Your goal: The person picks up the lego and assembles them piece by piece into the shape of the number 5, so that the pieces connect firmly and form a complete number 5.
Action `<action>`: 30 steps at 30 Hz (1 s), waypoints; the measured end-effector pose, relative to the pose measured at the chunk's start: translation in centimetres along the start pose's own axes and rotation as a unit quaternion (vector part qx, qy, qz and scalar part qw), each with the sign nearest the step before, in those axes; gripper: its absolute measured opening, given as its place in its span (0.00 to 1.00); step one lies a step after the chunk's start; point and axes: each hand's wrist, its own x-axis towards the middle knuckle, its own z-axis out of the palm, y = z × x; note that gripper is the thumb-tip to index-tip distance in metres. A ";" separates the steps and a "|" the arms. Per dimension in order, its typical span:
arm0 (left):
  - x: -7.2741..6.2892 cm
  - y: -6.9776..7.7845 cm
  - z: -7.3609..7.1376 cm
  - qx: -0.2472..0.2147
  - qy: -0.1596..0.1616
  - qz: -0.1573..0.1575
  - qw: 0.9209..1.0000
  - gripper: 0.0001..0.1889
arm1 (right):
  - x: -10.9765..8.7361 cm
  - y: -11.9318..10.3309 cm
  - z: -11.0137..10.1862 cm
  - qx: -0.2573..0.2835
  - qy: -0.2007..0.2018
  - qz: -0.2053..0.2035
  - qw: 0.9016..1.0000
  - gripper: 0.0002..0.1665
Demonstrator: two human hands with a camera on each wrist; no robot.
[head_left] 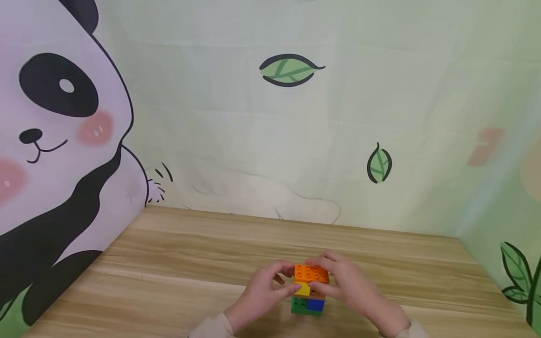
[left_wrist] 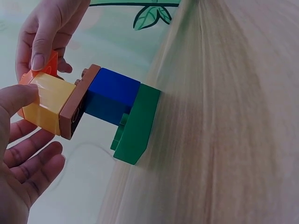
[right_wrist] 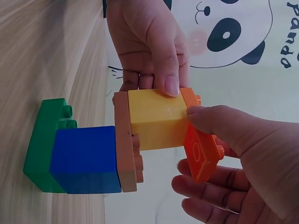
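Observation:
On the wooden table stands a small tower of toy building blocks. At its base is a green block (right_wrist: 42,149); a blue block (right_wrist: 84,156) sits on one end of it. Above come a thin brown block (left_wrist: 78,102), a yellow block (left_wrist: 49,100) and an orange block (head_left: 310,272) on top. My left hand (head_left: 268,287) grips the yellow block from the left, its thumb on the near face. From the right, my right hand (head_left: 348,281) pinches the orange block, thumb in front near the seam with the yellow one and fingers behind.
The wood-grain table (head_left: 177,281) reaches back to a pale green cloth backdrop (head_left: 220,117) printed with leaves. A printed panda (head_left: 114,188) fills the left side, and a printed plant (head_left: 517,277) is at the right edge.

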 end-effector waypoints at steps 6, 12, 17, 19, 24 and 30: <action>-0.1 -0.1 0.0 -0.005 0.006 0.012 1.000 0.21 | -0.2 0.2 0.1 -0.009 0.014 -0.021 1.000 0.23; -0.2 -0.2 0.1 -0.010 0.013 0.011 1.000 0.21 | -0.5 0.3 -0.2 -0.012 0.019 -0.015 1.000 0.25; -0.1 -0.1 0.1 -0.011 0.019 0.021 1.000 0.20 | -0.9 0.5 -0.3 0.001 0.027 -0.002 1.000 0.26; -0.1 -0.1 0.1 -0.011 0.020 0.022 0.999 0.20 | -1.1 0.7 -0.4 0.013 0.030 0.006 0.999 0.27; -0.1 -0.1 0.1 -0.013 0.020 0.020 1.000 0.21 | -1.6 1.5 -0.7 0.031 0.036 0.030 0.998 0.29; -0.2 0.0 0.1 -0.015 0.022 0.022 0.999 0.20 | -2.3 2.3 -0.9 0.041 0.040 0.046 0.997 0.34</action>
